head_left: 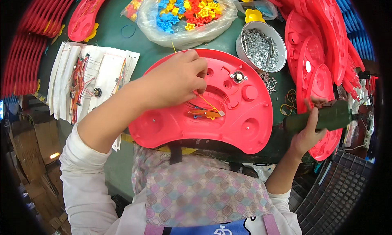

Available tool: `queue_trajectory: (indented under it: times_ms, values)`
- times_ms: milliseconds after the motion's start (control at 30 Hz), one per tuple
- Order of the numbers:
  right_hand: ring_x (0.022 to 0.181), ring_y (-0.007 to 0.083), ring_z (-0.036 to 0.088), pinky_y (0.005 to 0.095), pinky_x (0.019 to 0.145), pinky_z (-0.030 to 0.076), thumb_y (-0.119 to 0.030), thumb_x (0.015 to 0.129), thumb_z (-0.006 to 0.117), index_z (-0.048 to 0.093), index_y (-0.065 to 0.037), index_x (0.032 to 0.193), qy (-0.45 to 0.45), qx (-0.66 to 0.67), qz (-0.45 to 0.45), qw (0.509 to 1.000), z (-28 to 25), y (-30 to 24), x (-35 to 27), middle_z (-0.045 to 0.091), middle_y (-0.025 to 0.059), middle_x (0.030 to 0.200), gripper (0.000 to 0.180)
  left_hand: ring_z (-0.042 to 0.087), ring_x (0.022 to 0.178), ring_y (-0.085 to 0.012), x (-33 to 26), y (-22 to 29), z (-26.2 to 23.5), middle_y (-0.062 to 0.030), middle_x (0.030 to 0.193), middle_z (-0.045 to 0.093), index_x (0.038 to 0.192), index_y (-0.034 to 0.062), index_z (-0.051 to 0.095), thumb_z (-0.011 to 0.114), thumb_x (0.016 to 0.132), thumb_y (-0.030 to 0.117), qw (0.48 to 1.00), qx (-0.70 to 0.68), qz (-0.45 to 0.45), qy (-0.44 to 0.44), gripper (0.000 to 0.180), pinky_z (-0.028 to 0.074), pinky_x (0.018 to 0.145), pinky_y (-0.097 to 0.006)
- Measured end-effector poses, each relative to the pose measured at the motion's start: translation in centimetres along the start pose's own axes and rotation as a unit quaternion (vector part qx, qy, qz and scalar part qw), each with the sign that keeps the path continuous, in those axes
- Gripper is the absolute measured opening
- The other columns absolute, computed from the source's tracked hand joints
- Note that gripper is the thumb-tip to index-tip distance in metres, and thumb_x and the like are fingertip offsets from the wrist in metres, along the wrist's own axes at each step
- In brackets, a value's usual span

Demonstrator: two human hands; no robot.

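Note:
A curved red plastic shell [163, 126] lies hollow side up on the table before me. Over its upper left part, my left hand [179, 77] is closed in a pinch on a thin yellow wire [206, 101]. One end of the wire sticks up past my fingers; the other runs toward a small white connector [221, 113] by an orange-brown circuit board [203, 113] in the shell. A round speaker [238, 77] sits at the shell's upper right. Off to the right, my right hand [305, 137] grips a dark green power screwdriver [320, 118], held sideways; its tip is not clear.
A white bowl [281, 59] of screws stands behind the shell, with loose screws [268, 82] beside it. Farther back sits a plastic bag [147, 24] of coloured star pieces. Wired parts [97, 92] lie on paper at left. Red shells [304, 35] pile up at right.

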State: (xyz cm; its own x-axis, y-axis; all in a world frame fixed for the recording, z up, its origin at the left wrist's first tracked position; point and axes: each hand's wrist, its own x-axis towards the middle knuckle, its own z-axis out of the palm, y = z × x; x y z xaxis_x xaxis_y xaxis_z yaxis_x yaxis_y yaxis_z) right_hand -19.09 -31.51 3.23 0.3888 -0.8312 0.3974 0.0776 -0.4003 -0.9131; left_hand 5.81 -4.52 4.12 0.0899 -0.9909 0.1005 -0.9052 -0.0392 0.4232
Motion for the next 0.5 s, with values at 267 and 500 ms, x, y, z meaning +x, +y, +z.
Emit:
queue_trajectory:
  times_ms: [267,500]
  values:
    - [0.122,0.0304,0.056,0.0478,0.108,0.043,-0.020,0.082,0.086,0.056,0.000,0.131,-0.220,-0.153,-0.363,0.892,4.9,-3.0,-1.8,0.062,0.0149,0.125,0.061,0.062,0.095,-0.0327,-1.0,1.9,-2.1,-0.0102,0.099,0.061,0.095,0.0062,0.061,0.072,0.086,0.007,0.999,-0.010,-0.046,0.027,0.014,0.052,0.083,-0.044]
    - [0.090,0.0275,0.061,0.0442,0.096,0.042,-0.028,0.084,0.081,0.072,-0.007,0.109,-0.523,-0.227,-0.246,0.784,13.3,-3.8,-5.4,0.070,0.0085,0.090,0.033,0.067,0.088,-0.0330,-3.1,4.4,-3.3,-0.0114,0.094,0.063,0.096,0.0047,0.061,0.068,0.089,0.012,0.987,0.025,-0.151,0.037,0.012,0.056,0.073,-0.044]
